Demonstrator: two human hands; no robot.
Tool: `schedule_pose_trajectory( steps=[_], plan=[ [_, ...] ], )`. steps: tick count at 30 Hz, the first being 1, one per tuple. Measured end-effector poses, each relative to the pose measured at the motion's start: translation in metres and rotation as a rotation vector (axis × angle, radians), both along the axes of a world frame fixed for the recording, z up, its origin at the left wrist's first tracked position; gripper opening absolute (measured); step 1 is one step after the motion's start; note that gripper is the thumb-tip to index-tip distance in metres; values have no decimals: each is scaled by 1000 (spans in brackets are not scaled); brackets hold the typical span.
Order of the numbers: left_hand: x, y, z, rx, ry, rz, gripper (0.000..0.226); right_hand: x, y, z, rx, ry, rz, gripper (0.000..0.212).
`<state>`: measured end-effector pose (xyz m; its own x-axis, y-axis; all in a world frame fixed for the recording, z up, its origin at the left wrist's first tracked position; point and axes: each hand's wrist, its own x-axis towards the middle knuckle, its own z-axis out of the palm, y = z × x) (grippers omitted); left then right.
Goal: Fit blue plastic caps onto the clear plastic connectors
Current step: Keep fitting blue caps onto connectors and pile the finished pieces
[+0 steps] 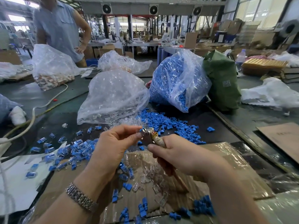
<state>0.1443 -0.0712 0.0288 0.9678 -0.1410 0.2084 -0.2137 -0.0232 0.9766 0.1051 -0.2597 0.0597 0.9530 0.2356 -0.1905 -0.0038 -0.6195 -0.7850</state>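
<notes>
My left hand (113, 143) pinches a small blue cap (141, 130) between thumb and fingertips. It holds the cap against the metal head of a hand tool (149, 136). My right hand (181, 156) grips that tool by its tape-wrapped handle. Loose blue caps (178, 125) lie heaped on the table behind the hands. Clear connectors (150, 173) lie scattered on the cardboard (226, 160) under my hands. Capped pieces (77, 149) are piled to the left.
A clear bag of connectors (113, 96) and a clear bag of blue caps (179, 80) stand behind the pile. A green sack (223, 81) is at the right. A white cable (32, 117) crosses the left. A person (61, 28) stands at the far left.
</notes>
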Motion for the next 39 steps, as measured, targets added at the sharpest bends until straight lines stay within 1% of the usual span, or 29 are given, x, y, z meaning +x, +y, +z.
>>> schedule_pose_trajectory(
  steps=[2, 4, 6, 8, 9, 12, 14, 15, 16, 17, 18, 20, 21, 22, 23, 24, 25, 27, 28, 30, 31, 32, 34, 36, 39],
  plan=[
    [-1, 1, 2, 23, -33, -4, 21, 0, -1, 2, 45, 13, 0, 49],
    [0, 6, 5, 31, -55, 25, 18, 0, -5, 5, 93, 44, 0, 50],
    [3, 15, 7, 113, -77, 98, 16, 1, -13, 6, 113, 54, -45, 50],
    [5, 25, 7, 307, -115, 218, 16, 4, -20, 5, 51, 14, -156, 50],
    [5, 29, 7, 436, -139, 299, 16, 6, -22, 3, -22, -16, -213, 46],
    [3, 41, 10, 867, -179, 564, 11, 10, -24, -3, -330, -84, -328, 37],
    [4, 47, 11, 1141, -130, 657, 11, 12, -23, -8, -505, -103, -349, 32],
    [4, 50, 11, 1226, -89, 670, 13, 13, -22, -10, -572, -98, -351, 32],
    [4, 51, 10, 1273, -57, 670, 14, 14, -21, -12, -633, -83, -351, 32],
    [4, 50, 9, 1285, -61, 661, 15, 15, -20, -14, -689, -65, -351, 30],
    [3, 47, 8, 1271, -105, 638, 13, 16, -18, -15, -732, -44, -352, 28],
    [0, 36, 7, 1172, -256, 526, 10, 18, -15, -18, -784, -13, -346, 27],
    [-1, 29, 6, 1121, -308, 448, 10, 20, -14, -19, -802, -8, -343, 29],
    [-2, 23, 5, 1093, -338, 366, 11, 21, -13, -20, -819, -21, -345, 37],
    [-4, 18, 3, 1095, -344, 296, 12, 23, -10, -19, -822, -61, -350, 46],
    [-4, 15, 1, 1108, -342, 238, 12, 25, -6, -18, -796, -131, -341, 50],
    [-6, 14, 0, 1119, -336, 193, 11, 28, 0, -17, -744, -220, -308, 46],
    [-6, 15, 0, 1121, -335, 128, 8, 36, 16, -15, -627, -366, -170, 29],
    [-5, 16, 1, 1114, -336, 100, 10, 41, 24, -16, -617, -401, -88, 27],
    [-7, 18, 4, 1061, -329, 30, 18, 46, 36, -20, -672, -400, 49, 32],
    [-7, 19, 6, 1024, -322, -7, 16, 48, 39, -24, -700, -393, 93, 30],
    [-7, 20, 6, 967, -316, -66, 6, 49, 40, -27, -706, -385, 125, 26],
    [-10, 22, 9, 862, -275, -182, 19, 52, 39, -33, -659, -386, 146, 20],
    [-12, 21, 9, 813, -229, -293, 15, 55, 37, -34, -623, -390, 140, 18],
    [-15, 15, 8, 873, -236, -358, 23, 58, 38, -34, -624, -377, 111, 17]
  ],
)
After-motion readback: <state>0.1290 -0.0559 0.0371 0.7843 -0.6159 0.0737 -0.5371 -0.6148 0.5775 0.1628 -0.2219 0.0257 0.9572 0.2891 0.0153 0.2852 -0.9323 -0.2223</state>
